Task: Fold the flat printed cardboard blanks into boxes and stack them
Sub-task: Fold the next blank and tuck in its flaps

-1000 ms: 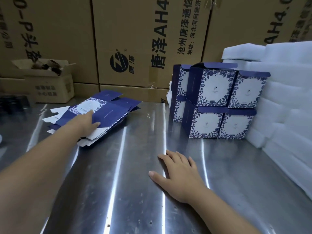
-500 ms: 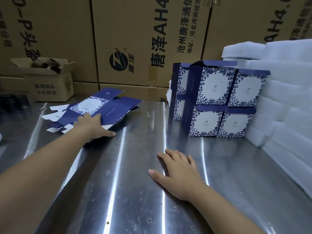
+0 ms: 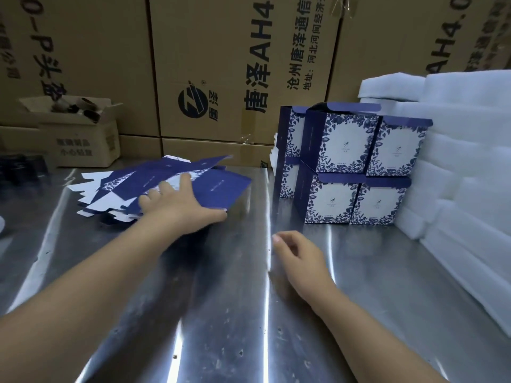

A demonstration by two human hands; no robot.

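A loose pile of flat blue-and-white printed blanks (image 3: 110,189) lies on the steel table (image 3: 221,299) at the left. My left hand (image 3: 179,208) reaches over the pile. Its fingers are spread on the top blank (image 3: 221,186) and its thumb lies at that blank's near edge, pinching it. The top blank sticks out to the right of the pile. My right hand (image 3: 298,255) hovers near the table's middle with fingers loosely curled, holding nothing. Several folded boxes (image 3: 351,167) with blue floral print stand stacked two high at the back right.
White foam sheets (image 3: 456,167) are piled along the right side, touching the boxes. Large brown cartons (image 3: 221,64) wall off the back. A small open carton (image 3: 80,139) and a dark object (image 3: 22,170) sit at the far left.
My left hand has slid right along the pile, drawing the top blank with it. My right hand has lifted off the table and curled its fingers.
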